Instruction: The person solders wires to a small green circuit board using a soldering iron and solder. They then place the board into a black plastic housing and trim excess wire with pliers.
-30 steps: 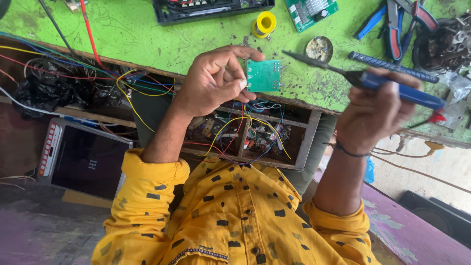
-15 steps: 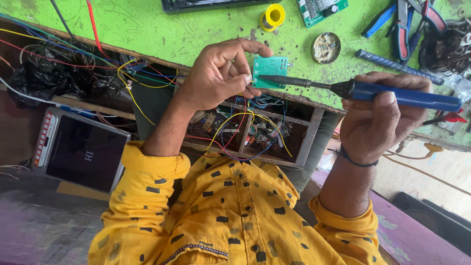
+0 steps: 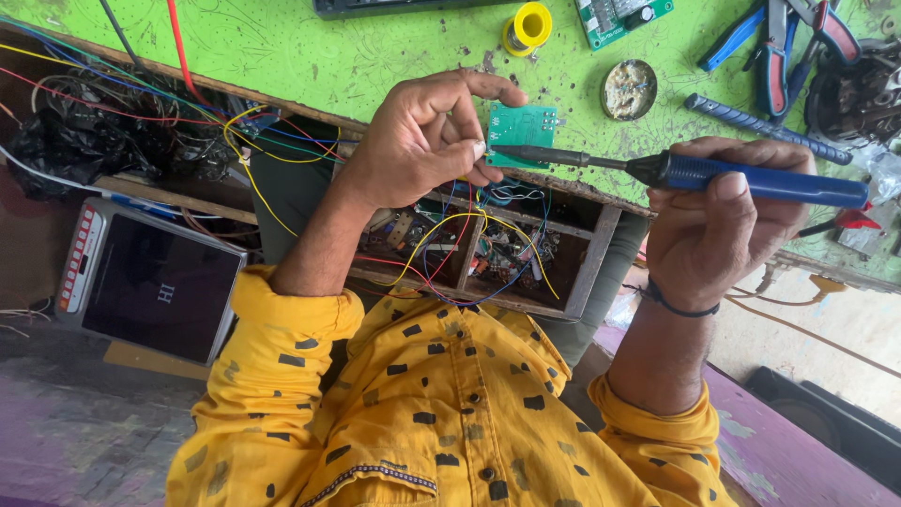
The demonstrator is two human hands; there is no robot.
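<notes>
At the worktop's (image 3: 282,56) near edge the left hand (image 3: 422,141) pinched one small green circuit board (image 3: 522,125) while the right hand (image 3: 718,221) gripped one blue soldering iron (image 3: 751,178), whose hot tip sat so close it might have burned a fingertip; farther off lay one yellow solder spool (image 3: 528,25).

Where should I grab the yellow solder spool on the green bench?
Grip the solder spool across its round yellow rims, coming straight down from above. It seems to lie flat with its hole facing up, clear of the circuit board beside it.
</notes>
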